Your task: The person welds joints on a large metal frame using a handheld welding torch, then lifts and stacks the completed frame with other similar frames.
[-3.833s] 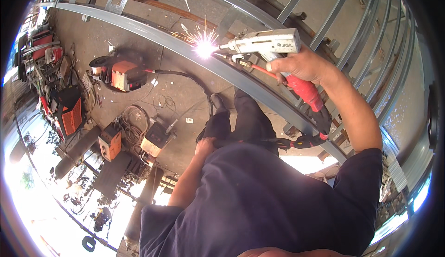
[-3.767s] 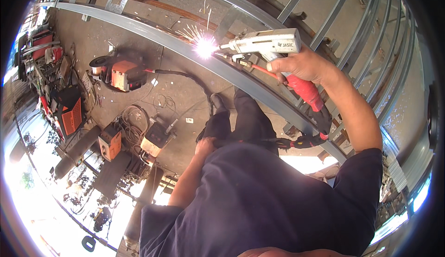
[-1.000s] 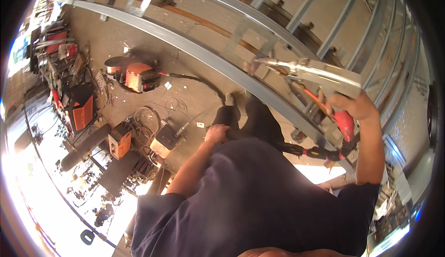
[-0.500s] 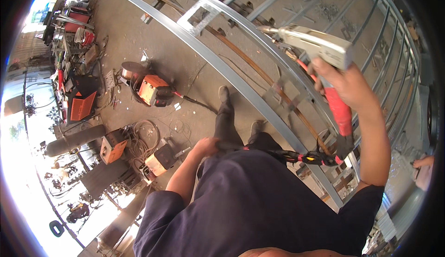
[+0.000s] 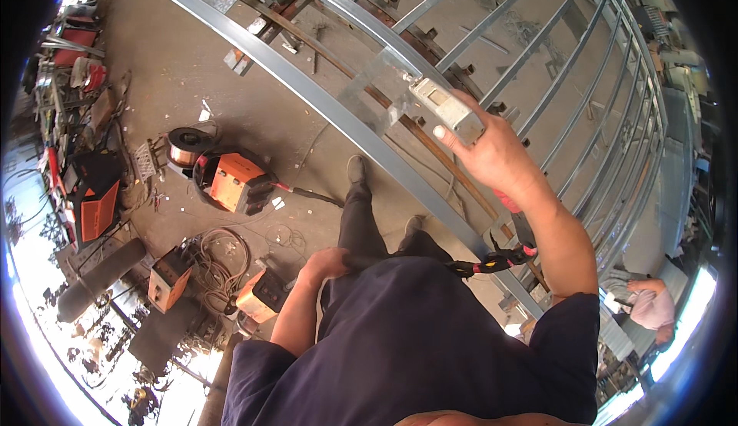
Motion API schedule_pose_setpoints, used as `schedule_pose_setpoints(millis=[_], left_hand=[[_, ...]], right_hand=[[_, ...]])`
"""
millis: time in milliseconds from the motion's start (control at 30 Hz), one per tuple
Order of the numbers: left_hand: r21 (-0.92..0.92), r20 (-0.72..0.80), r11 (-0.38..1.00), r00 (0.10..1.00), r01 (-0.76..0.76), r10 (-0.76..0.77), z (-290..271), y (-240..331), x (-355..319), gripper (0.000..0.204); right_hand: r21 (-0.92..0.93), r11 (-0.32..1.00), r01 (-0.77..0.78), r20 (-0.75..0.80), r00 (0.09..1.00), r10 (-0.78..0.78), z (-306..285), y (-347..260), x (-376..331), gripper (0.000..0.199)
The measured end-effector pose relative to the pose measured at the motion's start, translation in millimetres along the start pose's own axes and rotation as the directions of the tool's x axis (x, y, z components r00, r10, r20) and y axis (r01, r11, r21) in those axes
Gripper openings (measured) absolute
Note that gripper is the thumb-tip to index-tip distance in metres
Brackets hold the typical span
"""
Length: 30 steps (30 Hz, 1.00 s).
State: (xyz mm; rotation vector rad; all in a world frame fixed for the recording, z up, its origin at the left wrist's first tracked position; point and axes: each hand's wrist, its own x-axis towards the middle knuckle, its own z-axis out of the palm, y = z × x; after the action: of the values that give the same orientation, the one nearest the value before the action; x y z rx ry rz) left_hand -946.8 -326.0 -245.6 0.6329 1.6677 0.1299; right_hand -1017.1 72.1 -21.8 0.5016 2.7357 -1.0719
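The right hand (image 5: pixel 496 153) is raised in front of the person, fingers wrapped around a pale grey welding gun (image 5: pixel 448 109) whose body points up and to the left. The gun's front end lies against a flat grey metal plate (image 5: pixel 377 88) that sits on the curved steel frame (image 5: pixel 323 99), a long galvanised rail with thin bars branching off toward the upper right. A red part of the gun's handle shows just below the wrist, and a black cable with red bands (image 5: pixel 492 261) hangs from it down to the person's waist.

The left hand (image 5: pixel 327 261) is low, resting at the left hip against the dark trousers; whether it is clenched or loose cannot be told from this angle, and nothing is seen in it.

On the concrete floor (image 5: pixel 200 64) to the left stands an orange wire feeder (image 5: pixel 234 182) with a spool of copper-coloured wire (image 5: pixel 187 144) just beside it. Nearer the person are smaller orange welding machines (image 5: pixel 171 276) and a coil of cable (image 5: pixel 219 261). Another person (image 5: pixel 646 307) in a pale top crouches at the far right edge, well apart.
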Motion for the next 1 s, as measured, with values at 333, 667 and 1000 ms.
schedule_pose_setpoints(millis=[333, 667, 1000], left_hand=[[-0.005, 0.137, 0.999, 0.990, -0.042, 0.042, -54.9, -41.4, 13.2, 0.069], [-0.076, 0.109, 0.994, 0.990, -0.078, 0.086, -60.9, -52.1, 20.7, 0.057], [-0.094, 0.068, 0.993, 0.995, -0.072, 0.078, -55.0, -56.1, 21.7, 0.061]], right_hand=[[-0.132, 0.991, -0.035, -0.097, 0.995, 0.023, 28.7, -24.0, 36.7, 0.062], [-0.291, 0.955, 0.047, -0.149, 0.984, -0.094, 49.1, -24.6, 34.2, 0.082], [-0.343, 0.939, 0.017, -0.131, 0.989, -0.066, 55.3, -29.1, 30.8, 0.084]])
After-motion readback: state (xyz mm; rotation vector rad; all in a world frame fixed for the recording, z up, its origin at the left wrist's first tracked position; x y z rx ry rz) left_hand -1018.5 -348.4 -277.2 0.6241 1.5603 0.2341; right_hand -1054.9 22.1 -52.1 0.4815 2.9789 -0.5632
